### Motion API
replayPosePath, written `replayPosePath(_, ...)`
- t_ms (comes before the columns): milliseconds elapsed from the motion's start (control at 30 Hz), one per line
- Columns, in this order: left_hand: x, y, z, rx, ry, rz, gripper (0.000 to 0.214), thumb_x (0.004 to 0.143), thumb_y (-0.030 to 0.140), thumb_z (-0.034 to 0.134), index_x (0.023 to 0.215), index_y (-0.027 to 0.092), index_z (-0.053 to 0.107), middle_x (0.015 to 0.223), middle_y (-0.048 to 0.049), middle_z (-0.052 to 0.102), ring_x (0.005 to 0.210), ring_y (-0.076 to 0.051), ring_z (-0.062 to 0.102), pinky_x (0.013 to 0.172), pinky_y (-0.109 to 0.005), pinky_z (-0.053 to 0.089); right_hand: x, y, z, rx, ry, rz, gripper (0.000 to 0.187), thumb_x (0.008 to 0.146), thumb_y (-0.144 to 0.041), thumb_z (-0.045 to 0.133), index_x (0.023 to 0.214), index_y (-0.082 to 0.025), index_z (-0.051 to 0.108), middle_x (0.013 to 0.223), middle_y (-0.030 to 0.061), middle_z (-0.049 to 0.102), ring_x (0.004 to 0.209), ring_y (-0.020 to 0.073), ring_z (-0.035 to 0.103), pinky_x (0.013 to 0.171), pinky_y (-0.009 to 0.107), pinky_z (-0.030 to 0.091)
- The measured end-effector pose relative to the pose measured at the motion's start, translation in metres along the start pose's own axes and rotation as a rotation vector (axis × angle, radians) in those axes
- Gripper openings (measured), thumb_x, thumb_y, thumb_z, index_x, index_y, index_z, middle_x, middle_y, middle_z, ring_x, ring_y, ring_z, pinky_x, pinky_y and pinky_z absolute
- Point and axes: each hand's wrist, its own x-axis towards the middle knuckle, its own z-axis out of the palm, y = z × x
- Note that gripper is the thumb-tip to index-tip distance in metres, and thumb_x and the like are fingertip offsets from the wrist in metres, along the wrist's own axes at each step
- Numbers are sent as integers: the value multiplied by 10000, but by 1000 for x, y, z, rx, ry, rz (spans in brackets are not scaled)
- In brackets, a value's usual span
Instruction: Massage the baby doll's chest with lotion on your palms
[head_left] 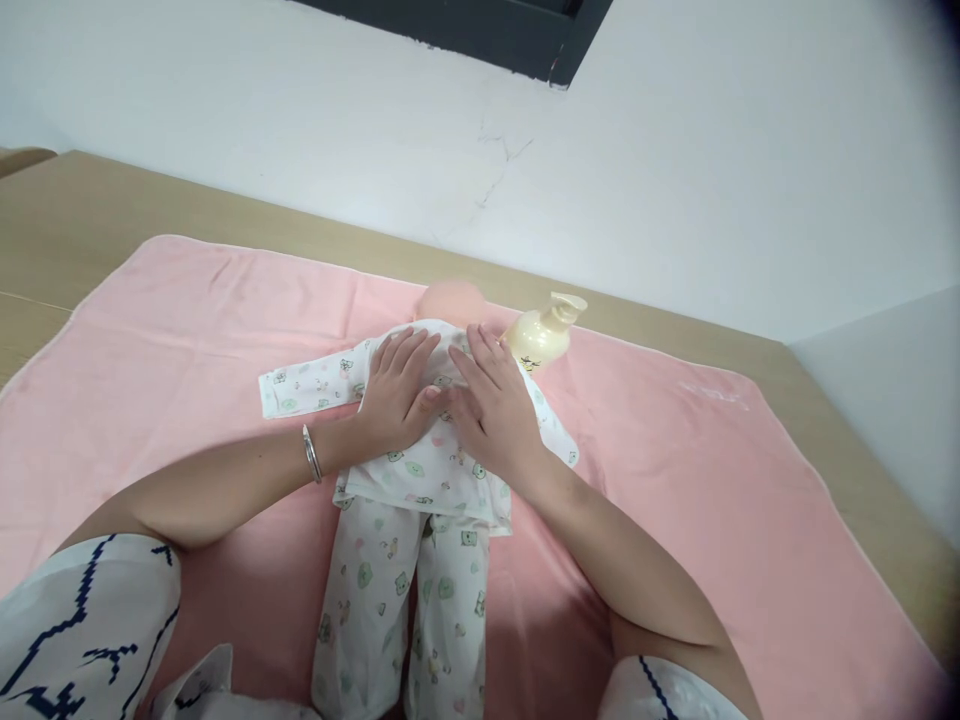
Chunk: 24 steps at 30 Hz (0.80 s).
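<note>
A doll dressed in a white patterned pajama top [450,480] and matching pants [367,610] lies on a pink blanket [247,300]. Only the rounded, skin-toned crown of the doll's head [452,302] shows at the far end. My left hand [401,390] rests flat on the upper part of the top, its fingers stretched out and pointing away from me. Beside it, my right hand [495,405] lies flat on the same garment, fingers extended, the thumbs of both hands meeting. One sleeve [311,388] reaches out to the left. Neither hand grips anything.
A pale yellow pump bottle [545,335] stands on the blanket just beyond my right hand. Wooden tabletop [675,318] borders the blanket at the back and right. A white wall [337,130] with a dark frame [510,30] rises behind.
</note>
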Motion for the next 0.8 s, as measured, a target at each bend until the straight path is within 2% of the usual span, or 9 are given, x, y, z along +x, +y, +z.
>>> replayPosePath(167,-1,0,0,8,14,1,630,999,532,166,1443,145,388,1448,-193,463,1423,-299,361,1189,-536,259,-2,-8,1,-13,-143,42,542,961,-291,384,1469,-104,401,1598,190,296,1512,329,213,1198,644,231)
replayPosePath(300,-1,0,-1,25,-11,-25,637,995,556,173,1446,157,382,1489,-197,406,1427,-298,348,1181,-527,266,-3,-8,4,-18,-1,30,541,956,-256,377,1481,-125,372,1605,182,284,1525,292,180,1212,622,216)
replayPosePath(367,-1,1,-2,26,-20,-30,632,997,547,177,1444,150,382,1495,-205,392,1424,-302,346,1177,-535,266,-3,-5,6,-19,-26,23,526,966,-268,368,1471,-123,388,1590,187,318,1516,297,213,1205,624,232)
replayPosePath(433,-1,0,-2,25,-23,-30,613,1000,528,204,1435,140,394,1488,-215,399,1412,-309,353,1172,-550,266,-1,-1,3,-27,-67,6,484,981,-300,359,1419,-122,463,1565,195,366,1495,321,271,1190,634,254)
replayPosePath(467,-1,0,-1,26,-25,-35,596,1002,515,224,1430,140,402,1483,-216,406,1405,-312,358,1168,-557,267,0,1,-1,-35,-46,-8,457,986,-314,362,1377,-130,510,1557,191,381,1486,329,293,1186,635,261)
replayPosePath(567,1,1,-1,38,-45,-66,534,1000,466,293,1416,156,421,1480,-199,414,1392,-320,367,1164,-570,270,3,13,-25,-61,191,-30,394,983,-311,387,1307,-180,569,1573,153,370,1479,313,315,1178,607,295)
replayPosePath(667,3,6,-5,56,-98,-132,501,972,402,391,1408,158,420,1484,-184,418,1401,-337,359,1176,-593,253,6,30,-48,-87,412,46,423,976,-288,391,1382,-246,503,1598,110,333,1460,311,355,1146,617,337)
replayPosePath(800,13,23,-16,-80,-187,-254,615,940,377,484,1492,214,266,1526,-171,387,1456,-347,312,1176,-646,261,12,55,-55,-91,518,114,476,964,-278,418,1440,-263,444,1621,101,279,1472,328,325,1139,638,339)
